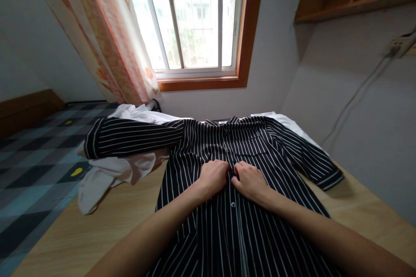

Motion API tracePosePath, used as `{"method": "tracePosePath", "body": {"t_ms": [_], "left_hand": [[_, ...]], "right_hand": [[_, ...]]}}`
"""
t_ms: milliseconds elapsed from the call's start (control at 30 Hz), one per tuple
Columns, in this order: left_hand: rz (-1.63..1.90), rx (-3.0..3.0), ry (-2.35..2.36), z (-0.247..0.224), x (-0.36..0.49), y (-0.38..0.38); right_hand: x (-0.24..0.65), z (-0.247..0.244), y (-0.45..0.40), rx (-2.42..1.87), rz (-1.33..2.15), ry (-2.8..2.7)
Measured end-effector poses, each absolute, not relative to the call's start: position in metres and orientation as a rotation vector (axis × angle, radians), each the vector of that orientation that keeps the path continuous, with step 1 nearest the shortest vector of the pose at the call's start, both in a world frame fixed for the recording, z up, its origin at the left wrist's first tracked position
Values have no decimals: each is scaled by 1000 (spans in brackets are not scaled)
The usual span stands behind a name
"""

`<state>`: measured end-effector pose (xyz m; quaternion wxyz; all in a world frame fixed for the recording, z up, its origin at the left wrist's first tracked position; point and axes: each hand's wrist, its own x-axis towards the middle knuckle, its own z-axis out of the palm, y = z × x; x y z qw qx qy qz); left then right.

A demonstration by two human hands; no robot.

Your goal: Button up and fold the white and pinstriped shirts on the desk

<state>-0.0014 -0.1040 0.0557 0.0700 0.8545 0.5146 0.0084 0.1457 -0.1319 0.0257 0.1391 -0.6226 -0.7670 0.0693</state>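
Head view: left hand (213,176) and right hand (252,181) (two in all), fingers (224,166) curled closed, grip one striped shirt (224,220).

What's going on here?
A person has both hands on a striped shirt laid out on a table, collar toward the window and sleeves spread to the sides. The left hand and right hand are close together at the front of the shirt, fingers curled; what the fingertips grip is hidden. A button shows just below them. White cloth shows from under the sleeve on the left.
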Motion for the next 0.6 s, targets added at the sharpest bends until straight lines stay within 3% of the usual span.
{"method": "tracePosePath", "body": {"t_ms": [600], "left_hand": [[367,2166,1508,37,1,-99]], "right_hand": [[169,12,-123,-1542,753,-1801]]}}
